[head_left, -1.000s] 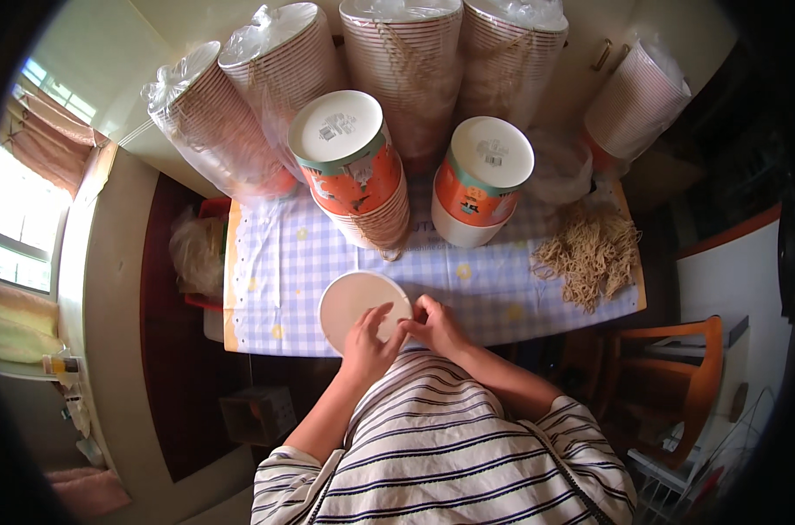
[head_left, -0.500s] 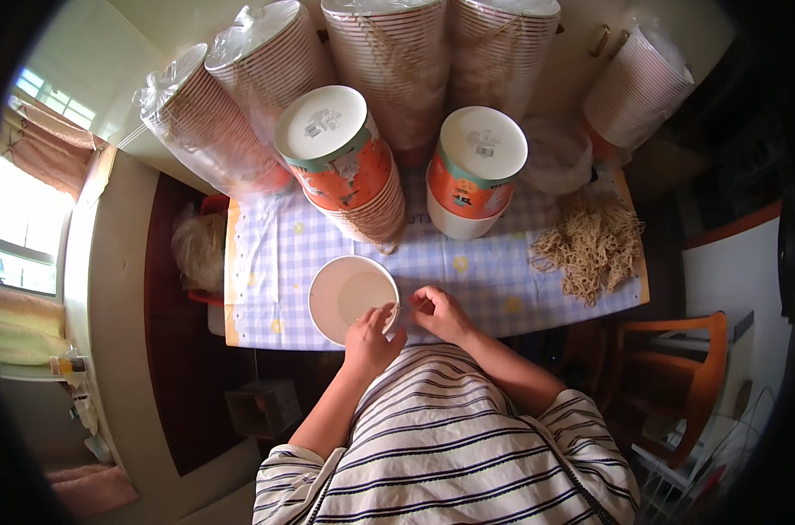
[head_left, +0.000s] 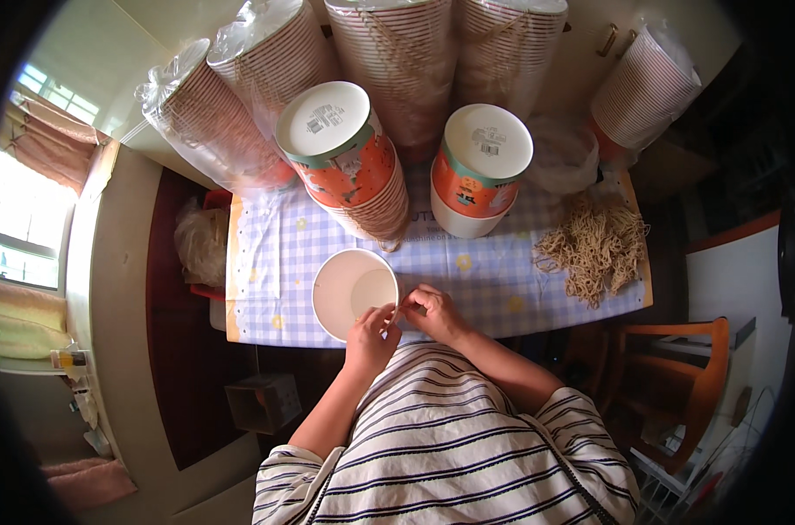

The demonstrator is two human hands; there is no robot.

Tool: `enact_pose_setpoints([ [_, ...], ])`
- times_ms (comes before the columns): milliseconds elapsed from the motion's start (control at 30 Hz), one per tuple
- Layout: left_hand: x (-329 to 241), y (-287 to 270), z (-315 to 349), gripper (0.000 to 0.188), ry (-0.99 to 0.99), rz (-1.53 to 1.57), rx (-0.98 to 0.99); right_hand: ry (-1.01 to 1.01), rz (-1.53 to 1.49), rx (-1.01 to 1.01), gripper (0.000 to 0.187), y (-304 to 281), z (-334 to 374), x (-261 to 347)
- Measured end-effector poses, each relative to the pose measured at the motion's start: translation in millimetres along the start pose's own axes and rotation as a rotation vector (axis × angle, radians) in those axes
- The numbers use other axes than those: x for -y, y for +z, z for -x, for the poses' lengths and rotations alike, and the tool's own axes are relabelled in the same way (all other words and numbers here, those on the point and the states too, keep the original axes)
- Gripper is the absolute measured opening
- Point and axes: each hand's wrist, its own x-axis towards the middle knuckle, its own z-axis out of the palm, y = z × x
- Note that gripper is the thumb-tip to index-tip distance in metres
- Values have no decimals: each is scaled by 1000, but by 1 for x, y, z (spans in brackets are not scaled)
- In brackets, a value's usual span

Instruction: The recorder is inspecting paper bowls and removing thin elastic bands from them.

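A white paper bucket (head_left: 336, 297) tilts toward me at the table's front edge, its open mouth facing up. My left hand (head_left: 371, 339) grips the near right part of its rim, fingertips over the edge. Beside it, my right hand (head_left: 436, 315) is closed in a pinch at the outside of the rim, its fingertips almost meeting the left ones. Whatever lies between those right fingers is too small to make out. On the right of the table lies a heap of tan cords (head_left: 594, 249).
Upside-down orange-and-green printed paper buckets stand in a tall stack (head_left: 349, 166) and a shorter stack (head_left: 476, 179) beyond my hands. Several plastic-wrapped bucket stacks (head_left: 393, 79) line the back. A checkered cloth (head_left: 275, 280) covers the table. A wooden chair (head_left: 703, 385) stands at right.
My hands have come closer together at the bucket's rim, the right fingers now touching near the left ones. The bucket has tilted slightly and shifted a little to the right.
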Motion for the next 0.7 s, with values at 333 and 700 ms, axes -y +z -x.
enact_pose_setpoints([
  [333, -7, -10, -1, 30, -56, 78, -28, -56, -13, -100, 17, -4, -4, 31],
  [700, -9, -11, 0, 21, 8, 63, -102, -162, 233, -116, 18, 5, -4, 29],
])
